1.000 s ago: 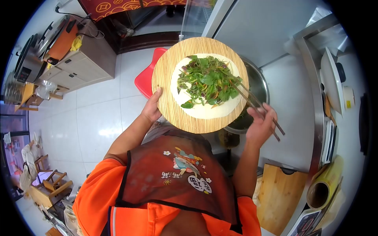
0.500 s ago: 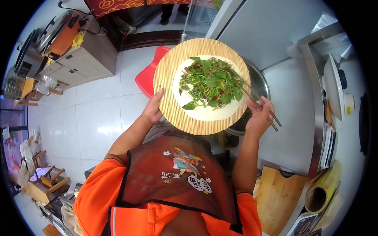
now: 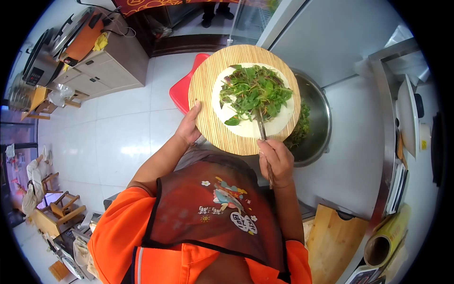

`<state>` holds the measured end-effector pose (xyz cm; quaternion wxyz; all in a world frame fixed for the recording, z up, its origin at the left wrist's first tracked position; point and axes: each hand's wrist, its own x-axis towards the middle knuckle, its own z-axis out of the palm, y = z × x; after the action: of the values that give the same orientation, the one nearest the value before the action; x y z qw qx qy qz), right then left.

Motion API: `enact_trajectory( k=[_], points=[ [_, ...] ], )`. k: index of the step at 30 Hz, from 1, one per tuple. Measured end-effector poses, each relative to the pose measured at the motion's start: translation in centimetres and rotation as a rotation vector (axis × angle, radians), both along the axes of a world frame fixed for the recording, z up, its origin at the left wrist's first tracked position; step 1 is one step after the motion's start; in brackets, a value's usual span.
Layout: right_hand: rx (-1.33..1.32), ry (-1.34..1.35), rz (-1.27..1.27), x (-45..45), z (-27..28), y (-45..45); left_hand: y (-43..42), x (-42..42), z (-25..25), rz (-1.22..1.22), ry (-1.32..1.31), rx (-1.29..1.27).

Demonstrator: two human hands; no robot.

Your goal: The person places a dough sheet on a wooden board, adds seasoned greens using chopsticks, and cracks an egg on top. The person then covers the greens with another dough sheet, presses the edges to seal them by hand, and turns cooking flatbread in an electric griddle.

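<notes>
A round slatted board [image 3: 208,128] carries a pale flat dough sheet [image 3: 250,128], topped with a heap of green leaves [image 3: 257,92]. My left hand [image 3: 190,124] grips the board's left edge, thumb on top. Closed round a pair of chopsticks [image 3: 261,128], my right hand [image 3: 278,161] is at the board's lower right edge. The chopstick tips touch the lower part of the leaves. Under the board's right side stands a large metal bowl [image 3: 321,118] with more greens [image 3: 302,124] in it.
A red stool [image 3: 181,92] is behind the board to the left. A wooden cutting board [image 3: 333,241] lies at the lower right, near a yellow roll [image 3: 388,236]. Cookers [image 3: 40,61] line the left wall. A person's feet [image 3: 217,14] show at the top.
My right hand has moved left and down with the chopsticks, which have swung from slanting to nearly upright. More of the metal bowl and its greens shows.
</notes>
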<state>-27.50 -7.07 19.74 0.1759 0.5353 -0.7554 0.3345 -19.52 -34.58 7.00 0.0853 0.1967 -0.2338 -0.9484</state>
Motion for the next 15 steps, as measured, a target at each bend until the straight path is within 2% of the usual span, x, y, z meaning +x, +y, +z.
enact_trajectory(
  k=[6, 9, 15],
  points=[
    [-0.027, -0.130, 0.070, -0.2, -0.3, 0.7, 0.7, -0.2, -0.6, 0.037, -0.016, -0.020],
    [-0.155, -0.065, 0.015, -1.6, 0.3, 0.1, 0.8, -0.2, -0.3, 0.053, -0.031, -0.053],
    [0.008, -0.100, 0.075, -3.2, -1.1, -0.6, 1.0, -0.3, -0.7, 0.079, -0.085, -0.080]
  ],
)
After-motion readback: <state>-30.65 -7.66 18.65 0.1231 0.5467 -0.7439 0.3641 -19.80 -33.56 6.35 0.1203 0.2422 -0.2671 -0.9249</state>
